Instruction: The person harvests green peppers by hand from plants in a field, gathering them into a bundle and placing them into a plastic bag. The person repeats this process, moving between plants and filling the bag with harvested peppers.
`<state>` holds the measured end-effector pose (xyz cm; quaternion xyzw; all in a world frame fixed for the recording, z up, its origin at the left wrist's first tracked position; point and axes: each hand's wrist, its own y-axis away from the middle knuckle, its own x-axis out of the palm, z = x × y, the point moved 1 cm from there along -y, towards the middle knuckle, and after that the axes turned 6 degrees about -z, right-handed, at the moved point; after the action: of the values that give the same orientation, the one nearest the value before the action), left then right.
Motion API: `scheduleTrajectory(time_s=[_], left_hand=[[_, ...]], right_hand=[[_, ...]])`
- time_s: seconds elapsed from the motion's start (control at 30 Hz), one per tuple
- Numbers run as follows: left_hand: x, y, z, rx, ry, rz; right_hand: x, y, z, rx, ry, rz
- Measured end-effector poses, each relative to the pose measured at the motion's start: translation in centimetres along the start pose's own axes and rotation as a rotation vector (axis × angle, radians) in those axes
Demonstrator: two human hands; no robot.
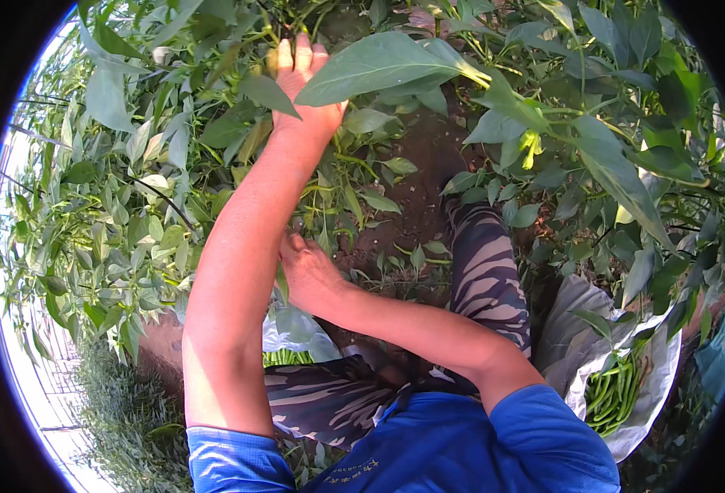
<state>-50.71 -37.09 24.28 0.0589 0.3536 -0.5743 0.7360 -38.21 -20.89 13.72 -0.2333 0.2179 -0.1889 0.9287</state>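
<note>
My left hand [307, 86] reaches up among the stems and leaves of a pepper plant [227, 132], its back towards me. A large leaf [381, 68] covers part of it, and the fingertips go in among the stems, so I cannot see any grip. Lower down, my right hand [313, 274] is against the foliage beside my left forearm, which hides some of its fingers. A narrow green piece [281, 282] shows next to the right hand; whether it is held is unclear. Thin green peppers [356, 161] hang on the plant near both hands.
At right, a white sack [646, 425] holds many long green peppers [612, 394]. Another pale plastic bag [316, 336] with green peppers [287, 357] lies below my left forearm. Pepper plants [621, 148] line the right side of the bare soil [421, 179]. My camouflage-trousered leg [488, 265] extends forward.
</note>
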Motion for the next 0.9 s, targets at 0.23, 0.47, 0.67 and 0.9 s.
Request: scheduleTrajectory(time_s=[0.23,0.47,0.67,0.9], left_hand=[[-0.7,7.4,6.1,-0.164,-0.101,0.115],[-0.8,16.6,8.8,-0.372,-0.095,0.198],[-1.7,20.1,8.0,-0.441,-0.044,0.168],[-1.8,21.0,6.5,-0.519,0.008,0.154]], right_hand=[[1.5,0.2,1.9,-0.174,0.136,0.213],[-2.8,1.8,-0.4,-0.459,-0.083,0.398],[-8.2,-1.8,-4.4,-0.289,0.006,0.272],[-11.1,-5.0,-6.7,0.167,-0.121,-0.085]])
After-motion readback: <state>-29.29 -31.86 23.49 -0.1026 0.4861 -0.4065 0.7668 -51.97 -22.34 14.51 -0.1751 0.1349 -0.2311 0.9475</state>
